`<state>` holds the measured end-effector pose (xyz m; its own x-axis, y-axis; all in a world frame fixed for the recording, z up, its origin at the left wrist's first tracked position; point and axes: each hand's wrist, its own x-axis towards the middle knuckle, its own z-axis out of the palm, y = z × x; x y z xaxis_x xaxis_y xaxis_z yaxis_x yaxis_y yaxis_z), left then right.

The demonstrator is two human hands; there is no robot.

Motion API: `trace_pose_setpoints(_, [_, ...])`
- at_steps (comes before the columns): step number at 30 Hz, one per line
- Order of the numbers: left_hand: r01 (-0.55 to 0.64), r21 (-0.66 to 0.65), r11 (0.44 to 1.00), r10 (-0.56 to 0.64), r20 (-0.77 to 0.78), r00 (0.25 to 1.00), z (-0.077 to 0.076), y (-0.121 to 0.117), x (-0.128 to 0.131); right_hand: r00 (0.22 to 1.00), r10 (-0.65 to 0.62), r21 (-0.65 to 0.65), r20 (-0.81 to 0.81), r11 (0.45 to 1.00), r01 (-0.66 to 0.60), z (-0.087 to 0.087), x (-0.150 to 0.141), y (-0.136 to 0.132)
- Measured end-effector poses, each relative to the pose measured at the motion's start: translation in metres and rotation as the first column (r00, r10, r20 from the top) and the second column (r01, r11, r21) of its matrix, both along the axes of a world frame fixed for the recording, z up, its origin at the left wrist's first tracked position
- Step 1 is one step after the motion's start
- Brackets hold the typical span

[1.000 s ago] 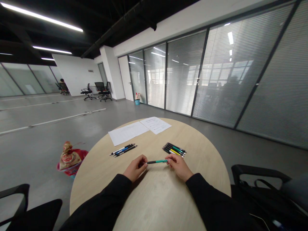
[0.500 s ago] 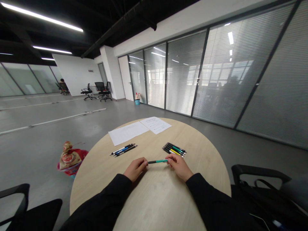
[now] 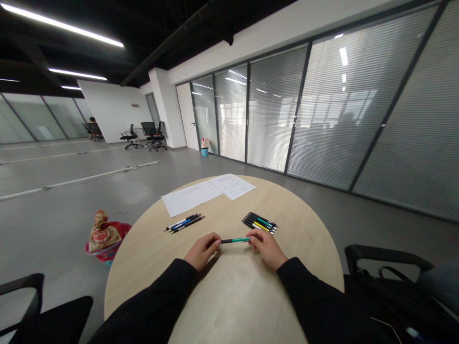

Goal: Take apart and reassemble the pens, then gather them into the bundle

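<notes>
Left hand (image 3: 203, 251) and right hand (image 3: 267, 247) pinch opposite ends of a slim green-and-black pen (image 3: 234, 240), thumbs and fingers drawn together on it.
Both forearms reach forward and inward in black sleeves (image 3: 154, 298), backs of the hands up; the pen sits between the fingertips, long axis nearly left-right, dark end left, green end right, above the round, pale wood-grain bench (image 3: 233, 296). Bench surface runs from the hands toward the person and between the row of mixed-colour pens (image 3: 183, 223) at left and the cluster of black, green and yellow pens (image 3: 260, 222) just beyond the right hand.
</notes>
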<state>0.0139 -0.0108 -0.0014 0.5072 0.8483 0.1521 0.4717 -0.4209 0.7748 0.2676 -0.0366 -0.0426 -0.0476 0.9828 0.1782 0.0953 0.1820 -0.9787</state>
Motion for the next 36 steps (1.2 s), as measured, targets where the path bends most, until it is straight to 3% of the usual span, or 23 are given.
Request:
trace_pose_setpoints(7, [-0.012,0.011,1.000,0.013,-0.067,0.998,-0.0003,0.0016,-0.0010,1.000,0.005,0.007,-0.004,1.000,-0.005,-0.0031,0.0009,0.0015])
trace_pose_setpoints(18, [-0.016,0.033,0.999,0.015,0.041,0.999,-0.0033,0.0030,-0.0023,1.000,0.017,-0.010,0.004,1.000,-0.017,-0.0053,0.0003,0.0027])
trace_pose_setpoints(36, [-0.004,-0.008,1.000,0.003,-0.059,0.998,0.0020,0.0008,-0.0003,1.000,-0.005,0.012,0.017,1.000,0.005,0.0016,0.0008,-0.0010])
